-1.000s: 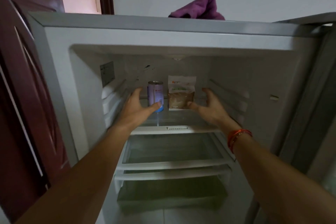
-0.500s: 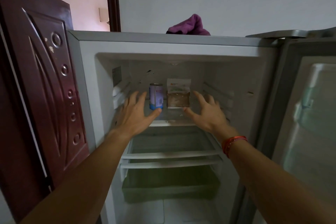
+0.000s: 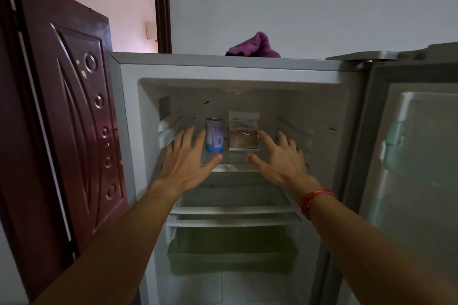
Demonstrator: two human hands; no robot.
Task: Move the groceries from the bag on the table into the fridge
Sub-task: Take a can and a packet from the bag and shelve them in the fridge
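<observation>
Both hands are up in front of the open fridge (image 3: 247, 70), holding nothing: left hand (image 3: 189, 161) and right hand (image 3: 280, 160) have fingers spread and straight. On the top shelf (image 3: 234, 168) behind them, a can (image 3: 214, 134) stands upright just left of a snack packet (image 3: 243, 131). Purple cloth (image 3: 252, 47) sits on the fridge's top.

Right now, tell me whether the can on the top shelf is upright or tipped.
Upright: the can stands on its base on the top shelf, rim uppermost, beside the packet.
</observation>
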